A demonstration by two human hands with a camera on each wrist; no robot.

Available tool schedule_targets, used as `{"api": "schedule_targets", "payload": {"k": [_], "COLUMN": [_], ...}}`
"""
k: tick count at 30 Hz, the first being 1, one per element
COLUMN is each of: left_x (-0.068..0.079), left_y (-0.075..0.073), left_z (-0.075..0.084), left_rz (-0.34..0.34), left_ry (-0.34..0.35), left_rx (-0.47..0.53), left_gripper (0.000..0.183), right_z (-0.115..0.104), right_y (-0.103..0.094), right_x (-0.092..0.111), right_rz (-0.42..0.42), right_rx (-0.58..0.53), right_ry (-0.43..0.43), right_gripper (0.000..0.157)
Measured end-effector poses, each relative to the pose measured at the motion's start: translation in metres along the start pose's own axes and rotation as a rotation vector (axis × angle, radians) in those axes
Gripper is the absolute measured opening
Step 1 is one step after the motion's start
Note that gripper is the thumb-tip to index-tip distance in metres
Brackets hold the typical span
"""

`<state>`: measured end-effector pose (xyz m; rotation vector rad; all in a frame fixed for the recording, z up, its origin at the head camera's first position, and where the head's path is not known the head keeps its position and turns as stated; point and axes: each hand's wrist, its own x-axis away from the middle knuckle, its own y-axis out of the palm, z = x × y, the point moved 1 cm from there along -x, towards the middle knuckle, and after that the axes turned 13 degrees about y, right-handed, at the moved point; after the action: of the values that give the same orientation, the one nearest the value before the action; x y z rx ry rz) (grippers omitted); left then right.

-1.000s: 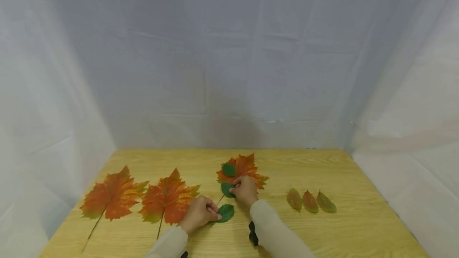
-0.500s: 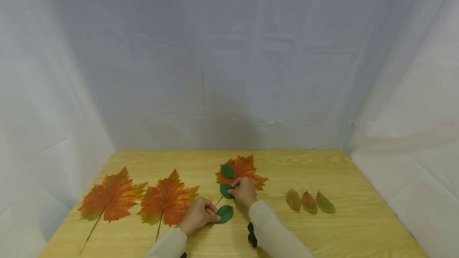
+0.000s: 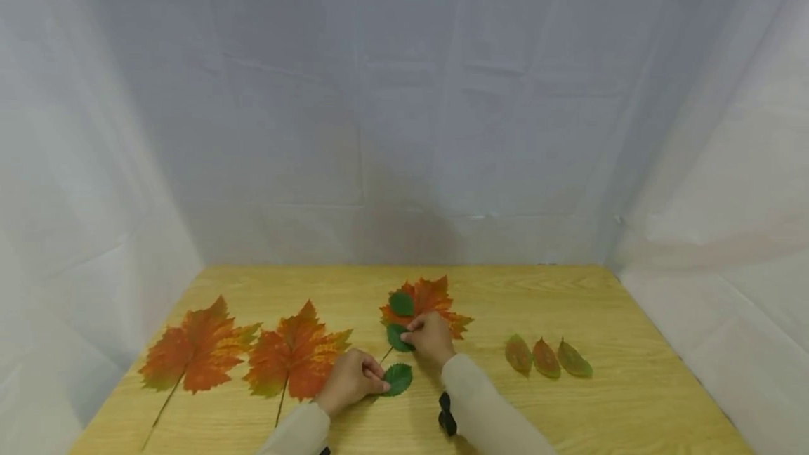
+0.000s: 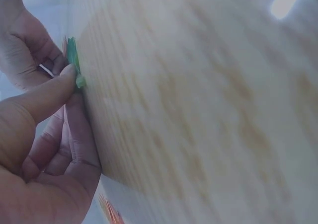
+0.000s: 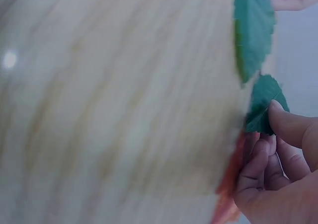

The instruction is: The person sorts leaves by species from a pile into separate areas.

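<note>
One near green leaf [image 3: 399, 378] is pinched by its left end in the left hand [image 3: 352, 380], the thumb and fingertips nearly together and the leaf standing out to the right of them. Just beyond it, the right hand [image 3: 432, 337] pinches a middle green leaf [image 3: 395, 335], thumb on its face and the other fingers curled behind, as the right wrist view shows.

Directly beyond the right hand, a far green leaf [image 3: 401, 303] lies on the left part of an orange maple leaf [image 3: 436, 295], whose thin stem [image 3: 385, 355] shows between the two hands. Close to the left hand, on its left, lies a second maple leaf [image 3: 292, 353]; farther left is a third maple leaf [image 3: 194, 345], stem toward the person.

Well to the right of the right hand, three small reddish-green leaves [image 3: 546, 358] sit in a row on the wood-grain counter [image 3: 632, 413]. Pale sleeves [image 3: 493, 409] cover both wrists, and a white sheet [image 3: 404, 125] hangs beyond the hands.
</note>
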<state>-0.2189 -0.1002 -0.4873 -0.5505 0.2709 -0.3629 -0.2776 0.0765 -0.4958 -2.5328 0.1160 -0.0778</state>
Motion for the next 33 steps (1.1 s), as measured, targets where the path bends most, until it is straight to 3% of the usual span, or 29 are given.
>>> {"api": "schedule_targets", "payload": {"k": [5, 10, 18, 22, 28, 33], "left_x": [-0.002, -0.001, 0.001, 0.001, 0.001, 0.001], "left_y": [0.001, 0.002, 0.001, 0.001, -0.001, -0.001], "left_z": [0.001, 0.002, 0.001, 0.0, 0.0, 0.001], "left_rz": [-0.003, 0.006, 0.01, 0.012, 0.009, -0.003], "left_ry": [0.012, 0.024, 0.029, 0.035, 0.041, 0.03], "left_rx": [-0.001, -0.008, -0.011, -0.016, -0.01, -0.01], "left_gripper": [0.015, 0.015, 0.015, 0.015, 0.015, 0.015], "right_z": [-0.009, -0.006, 0.022, 0.04, 0.065, 0.085], "right_y": [-0.02, -0.054, -0.127, -0.171, -0.226, -0.248], "right_x": [0.006, 0.013, 0.033, 0.037, 0.024, 0.005], "right_rz": [-0.044, -0.051, -0.035, 0.003, 0.03, 0.04], "right_rx": [-0.071, -0.101, -0.26, -0.221, -0.113, -0.139], "right_ry": [0.031, 0.059, 0.225, 0.268, 0.301, 0.352], "right_gripper": [0.011, 0.014, 0.022, 0.03, 0.046, 0.049]}}
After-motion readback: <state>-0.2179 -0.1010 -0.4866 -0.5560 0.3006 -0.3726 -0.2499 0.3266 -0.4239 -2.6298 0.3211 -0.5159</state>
